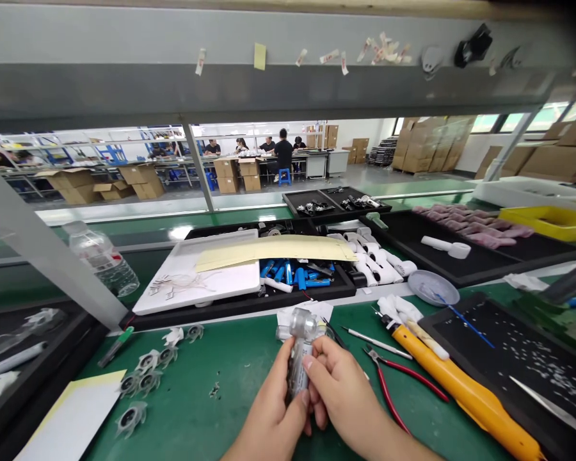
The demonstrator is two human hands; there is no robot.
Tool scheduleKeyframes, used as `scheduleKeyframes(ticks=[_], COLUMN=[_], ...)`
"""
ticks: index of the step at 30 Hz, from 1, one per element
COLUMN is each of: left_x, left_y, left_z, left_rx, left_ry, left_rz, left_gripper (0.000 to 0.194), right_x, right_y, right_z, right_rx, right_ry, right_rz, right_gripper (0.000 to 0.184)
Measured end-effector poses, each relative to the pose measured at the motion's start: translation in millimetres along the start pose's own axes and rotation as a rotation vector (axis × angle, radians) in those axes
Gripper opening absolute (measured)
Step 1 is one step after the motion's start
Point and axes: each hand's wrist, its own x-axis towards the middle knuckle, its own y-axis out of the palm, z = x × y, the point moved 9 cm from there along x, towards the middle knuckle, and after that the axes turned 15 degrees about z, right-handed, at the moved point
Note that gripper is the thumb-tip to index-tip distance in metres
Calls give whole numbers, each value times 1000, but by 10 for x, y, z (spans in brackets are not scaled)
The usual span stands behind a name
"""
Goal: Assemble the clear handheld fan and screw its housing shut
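- Between both hands: clear-capped cylindrical assembly (301,349), gripped upright above green work mat (230,384).
- Left hand (273,400) clenched around its lower body; right hand (338,397) grasping the opposite side.
- Right of grip: red-handled pliers (388,378), orange electric tool (465,390).
- Left of grip: grey moulded parts (139,383), lying on mat.
- Ahead of grip: black tray (312,291) holding blue cylinders (292,274).

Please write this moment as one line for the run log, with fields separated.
Left hand: holds clear-capped cylinder | Right hand: holds same cylinder | Nearby: red-handled pliers
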Motion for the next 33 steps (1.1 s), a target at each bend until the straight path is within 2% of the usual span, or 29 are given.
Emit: scheduleKeyframes(ticks=[3,9,13,16,18,20,23,25,27,30,33], left_x=[-38,-74,-26,25,54,76,101,111,125,129,102], left_y=[-8,65,90,70,58,71,122,137,70,-120,-226], left_z=[-54,-237,-153,-145,-259,-386,-403,-350,-345,-438,-550], left_rx=[58,112,97,146,241,301,221,130,88,82,66], left_ry=[15,155,75,-17,-4,40,21,-25,-30,15,52], left_rz=[-32,-56,-31,-2,28,83,211,268,224,43,-75], left_gripper=[75,72,75,71,62,52,40,40,44,45,53], right_x=[19,53,87,87,57,21,-33,-61,-66,-59,-25], right_y=[54,181,156,-29,-162,-206,-144,-161,-327,-683,-729], right_z=[-7,-101,-107,-24,67,162,306,414,491,529,464], right_rx=[61,163,152,94,43,-5,-70,-242,-494,-768,-928], right_ry=[-18,-54,-55,-57,-71,-90,-149,-187,-159,-7,136], right_rz=[47,146,142,42,-26,-21,83,100,-7,-240,-239], right_gripper=[31,44,49,49,53,55,50,49,47,43,29])
